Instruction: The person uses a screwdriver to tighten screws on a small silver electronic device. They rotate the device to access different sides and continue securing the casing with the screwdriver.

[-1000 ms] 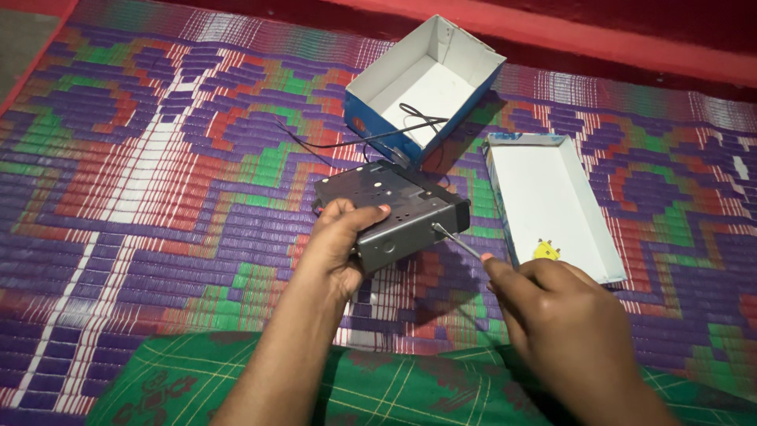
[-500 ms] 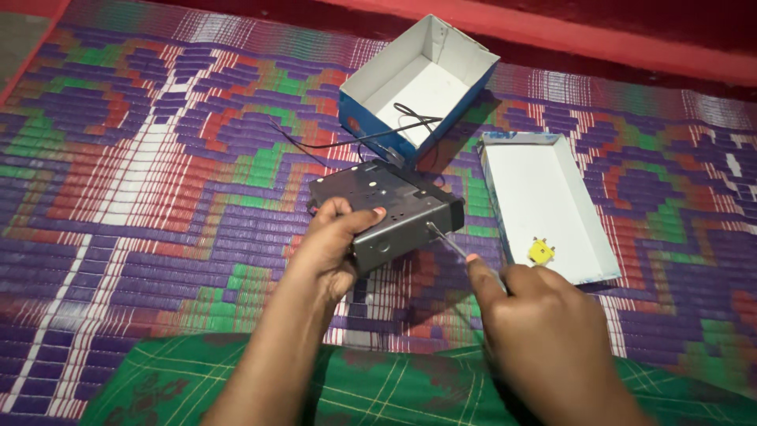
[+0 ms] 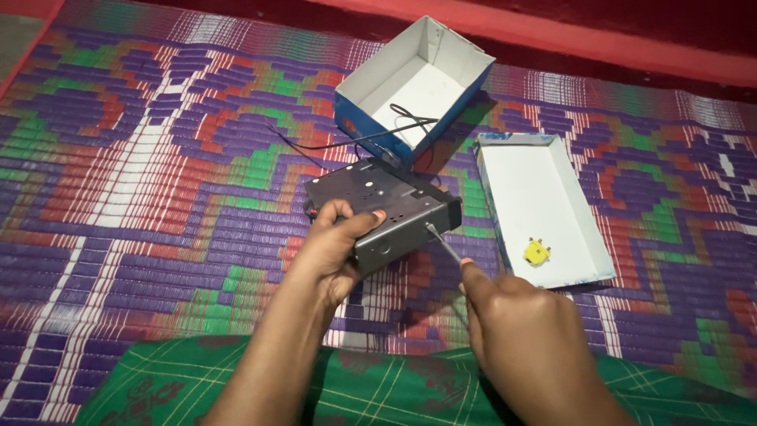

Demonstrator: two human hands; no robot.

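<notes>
Grey metal casing (image 3: 386,211), box-shaped with small holes across its top face, sits tilted just above a woven mat (image 3: 142,181) of purple, red, green and white. Left hand (image 3: 335,246): grip closed over the near edge of the casing, thumb on top, fingers underneath. Right hand (image 3: 524,335): grip closed round the handle of a screwdriver (image 3: 443,244); handle itself hidden in the fist, only the thin metal shaft shows. Shaft tip rests against the casing's near right side face.

Thin black wires (image 3: 355,138) run from the back of the casing, one trailing left over the mat, a loop lying over the rim and into the box behind.

Containers:
- Blue cardboard box (image 3: 371,118), white inside, just behind the casing, tipped up on one edge; holds only the wire loop.
- Box lid (image 3: 544,181), shallow, white inside with blue rim, flat on the mat to the right; holds one small yellow part (image 3: 536,252) near its front corner.

Green checked cloth (image 3: 378,386) covers the lap at the bottom edge. Red floor (image 3: 615,31) beyond the mat.
</notes>
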